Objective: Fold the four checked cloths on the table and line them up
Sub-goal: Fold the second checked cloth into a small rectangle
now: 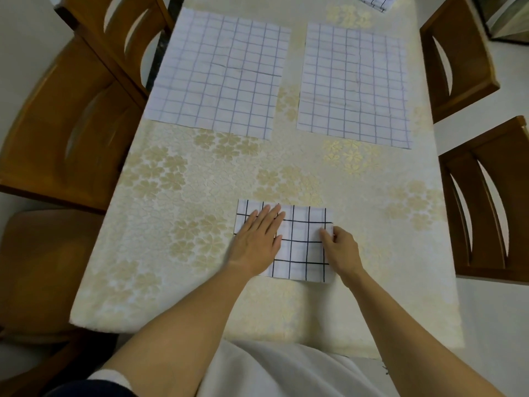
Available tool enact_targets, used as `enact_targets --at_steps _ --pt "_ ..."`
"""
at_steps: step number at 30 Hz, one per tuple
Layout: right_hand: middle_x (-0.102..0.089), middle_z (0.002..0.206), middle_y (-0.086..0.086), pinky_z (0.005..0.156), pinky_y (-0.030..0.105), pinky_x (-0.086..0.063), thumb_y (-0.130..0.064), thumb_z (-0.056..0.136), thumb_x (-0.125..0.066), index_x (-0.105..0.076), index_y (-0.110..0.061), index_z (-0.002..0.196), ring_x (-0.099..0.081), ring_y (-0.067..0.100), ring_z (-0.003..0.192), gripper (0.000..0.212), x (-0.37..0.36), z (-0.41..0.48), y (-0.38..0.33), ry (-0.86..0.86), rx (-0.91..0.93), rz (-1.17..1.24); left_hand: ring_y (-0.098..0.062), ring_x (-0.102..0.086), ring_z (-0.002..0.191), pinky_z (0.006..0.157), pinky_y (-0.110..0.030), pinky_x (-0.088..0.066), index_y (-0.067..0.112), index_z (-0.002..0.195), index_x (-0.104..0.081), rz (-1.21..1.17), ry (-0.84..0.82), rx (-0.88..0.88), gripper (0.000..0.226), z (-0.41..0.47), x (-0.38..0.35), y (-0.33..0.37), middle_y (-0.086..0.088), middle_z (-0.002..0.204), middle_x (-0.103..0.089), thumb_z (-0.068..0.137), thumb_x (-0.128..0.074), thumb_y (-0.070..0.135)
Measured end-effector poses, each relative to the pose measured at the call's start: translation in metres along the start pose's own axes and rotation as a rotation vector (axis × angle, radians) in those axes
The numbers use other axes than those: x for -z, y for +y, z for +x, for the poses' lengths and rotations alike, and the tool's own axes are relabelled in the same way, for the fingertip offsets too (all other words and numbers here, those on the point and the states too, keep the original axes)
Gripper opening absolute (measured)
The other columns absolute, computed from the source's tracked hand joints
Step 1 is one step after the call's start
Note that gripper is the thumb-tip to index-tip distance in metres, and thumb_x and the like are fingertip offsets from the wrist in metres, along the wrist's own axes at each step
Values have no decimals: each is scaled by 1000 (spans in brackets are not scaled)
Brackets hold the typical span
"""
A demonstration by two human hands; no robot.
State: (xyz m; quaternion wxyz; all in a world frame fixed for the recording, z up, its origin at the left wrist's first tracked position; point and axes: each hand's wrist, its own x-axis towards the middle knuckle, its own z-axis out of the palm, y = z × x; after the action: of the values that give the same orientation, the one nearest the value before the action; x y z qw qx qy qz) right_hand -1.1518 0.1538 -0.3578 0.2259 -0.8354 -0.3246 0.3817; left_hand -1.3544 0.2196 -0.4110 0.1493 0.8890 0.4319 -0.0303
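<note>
Here the left hand [256, 242] lies flat, fingers straight, on the folded cloth [300, 250]; the right hand [342, 250] pinches its three-o'clock edge.

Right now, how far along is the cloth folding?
Looks done: a small folded cloth at the far right, cut off by the frame. In hand: the near cloth, left hand flat on it, right hand pinching its edge. Remaining: left spread cloth, right spread cloth, then lining up.
</note>
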Motion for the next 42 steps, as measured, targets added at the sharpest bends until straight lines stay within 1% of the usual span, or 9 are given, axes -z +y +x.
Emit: enact_targets --at_steps 10,14,16,19,23,27,30,36,42 --pt "-47 59 -4 46 21 -30 -24 106 -45 -37 -22 73 -40 11 49 34 -13 -33 -36 73 328 -231 -16 12 156 128 -40 3 16 162 8 36 27 8 65 -1 -4 1 0 169 14 108 -12 45" --pt "-60 66 -4 47 22 -38 -32 107 -40 -56 -17 123 -55 9 50 27 -29 -42 -60 -18 358 -173 -15 14 156 127 -37 6 16 162 10 -19 20 -3 65 0 1 2 1 170 14 105 -4 45" --pt "-63 66 -4 46 16 -39 -35 108 -37 -43 -19 148 -58 7 52 43 -38 -44 -74 -72 351 -156 -17 20 155 127 -39 8 13 158 19 -80 -36 4 68 -3 8 2 -2 168 21 98 4 42" --pt "-61 69 -3 51 25 -44 -32 109 -34 -24 -18 159 -60 13 58 53 -52 -49 -90 -151 358 -213 -27 27 152 127 -44 5 4 151 27 -209 -40 50 71 -9 16 1 -13 162 31 106 -22 29" --pt "-68 83 8 57 31 -42 -31 109 -31 -15 -15 160 -60 22 66 56 -62 -51 -99 -184 363 -313 -15 -23 153 125 -37 -24 18 161 -21 -840 12 288 53 -12 45 2 -1 167 -22 110 -35 25" --pt "-66 88 8 51 31 -31 -29 109 -31 -9 -12 160 -50 20 65 59 -71 -50 -101 -182 390 -422 -6 -56 124 103 -19 -47 21 141 -56 -865 284 362 35 -22 47 -22 8 141 -56 109 -43 20" --pt "-64 87 5 53 32 -35 -31 108 -32 -9 -13 160 -52 21 66 60 -81 -47 -103 -179 393 -467 -5 -70 97 86 -25 -58 22 127 -68 -1115 165 537 34 -30 50 -39 8 113 -73 109 -40 35" --pt "-68 88 10 54 32 -38 -25 105 -39 -2 -5 160 -52 22 63 69 -104 -43 -100 -290 377 -532 -25 -71 83 79 -41 -59 13 94 -73 -1255 13 593 39 -35 47 -38 -7 86 -75 106 -48 40" --pt "-62 75 0 56 40 -51 -32 106 -42 2 -12 160 -56 16 58 72 -99 -39 -80 -381 576 -358 -11 -48 62 64 -28 -43 7 77 -59 -1259 9 684 45 -31 45 -43 4 63 -52 101 -57 46"
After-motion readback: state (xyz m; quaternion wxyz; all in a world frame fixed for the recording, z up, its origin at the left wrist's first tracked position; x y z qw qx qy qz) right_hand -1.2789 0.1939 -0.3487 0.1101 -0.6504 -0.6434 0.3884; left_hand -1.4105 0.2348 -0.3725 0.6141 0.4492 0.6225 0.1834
